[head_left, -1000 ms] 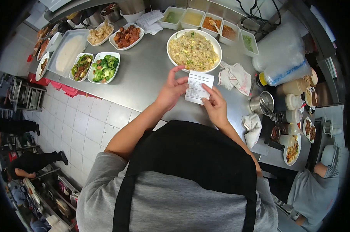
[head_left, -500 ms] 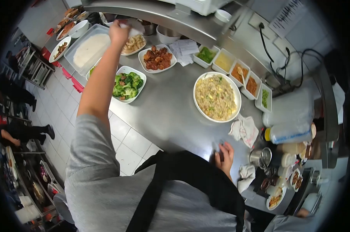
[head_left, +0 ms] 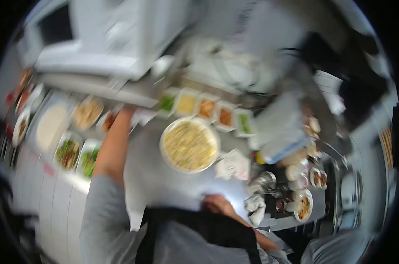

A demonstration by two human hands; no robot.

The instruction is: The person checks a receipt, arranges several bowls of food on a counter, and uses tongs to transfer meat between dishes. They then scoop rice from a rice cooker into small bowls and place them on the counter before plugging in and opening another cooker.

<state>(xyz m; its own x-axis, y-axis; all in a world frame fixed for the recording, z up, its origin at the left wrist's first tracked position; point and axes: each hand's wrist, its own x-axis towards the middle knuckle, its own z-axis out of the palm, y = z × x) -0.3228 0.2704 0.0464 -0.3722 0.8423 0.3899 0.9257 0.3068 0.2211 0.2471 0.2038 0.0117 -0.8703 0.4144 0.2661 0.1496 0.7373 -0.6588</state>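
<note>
My left hand (head_left: 130,111) reaches to the back of the steel counter, under the shelf edge, beside a white dish of reddish-brown fried pieces (head_left: 106,122) and the white paper slips (head_left: 142,117). Its fingers are smeared by motion. By the counter's front edge, close to my apron, lies my right hand (head_left: 217,204), its fingers blurred. Between and beyond the two hands stands a large white bowl of fried rice (head_left: 190,144). A crumpled white cloth (head_left: 233,164) lies just right of it. White dishes of broccoli (head_left: 89,160) and greens with meat (head_left: 68,152) sit left of my left arm.
Several small containers of toppings (head_left: 207,107) line the back behind the rice. A second cloth (head_left: 255,208), a metal pot (head_left: 264,181) and bottles crowd the right side. A large white appliance (head_left: 94,44) stands on the shelf (head_left: 85,86). Another person's sleeve (head_left: 336,248) shows at lower right.
The view has swung left to right and blurred. My left hand has moved from the far-left dishes toward the paper slips. My right hand remains near the counter's front edge.
</note>
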